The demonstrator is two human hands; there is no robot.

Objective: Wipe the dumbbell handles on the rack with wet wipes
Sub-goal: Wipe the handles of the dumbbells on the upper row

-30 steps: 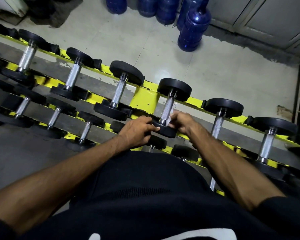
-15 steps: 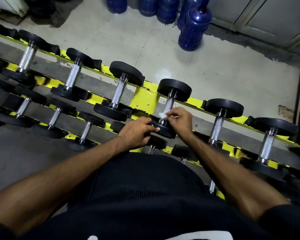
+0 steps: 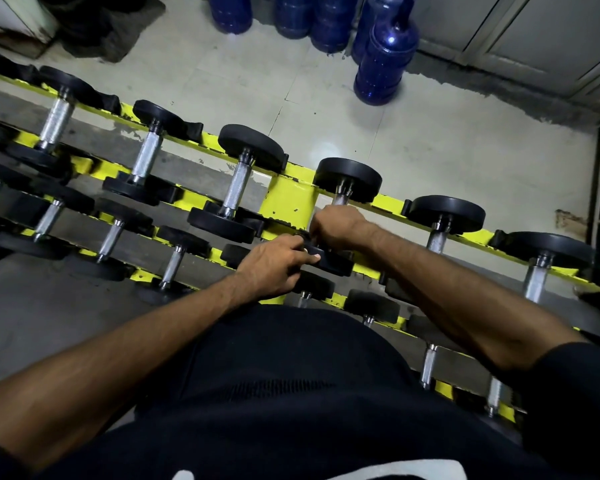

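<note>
This is the free-weights corner of a gym, plain and worn. One dumbbell [image 3: 238, 183] after another, each with black round heads on a knurled steel handle, lies across a long yellow rack [image 3: 288, 202] that runs from the left edge to the lower right. A lower tier holds smaller dumbbells [image 3: 110, 237]. The rack's paint is chipped. Beyond it is a pale tiled floor [image 3: 222, 84]. Big blue water jugs [image 3: 383, 60] stand at top centre beside grey panelled doors [image 3: 520, 32], and a dark mat [image 3: 108, 26] lies at upper left.
</note>
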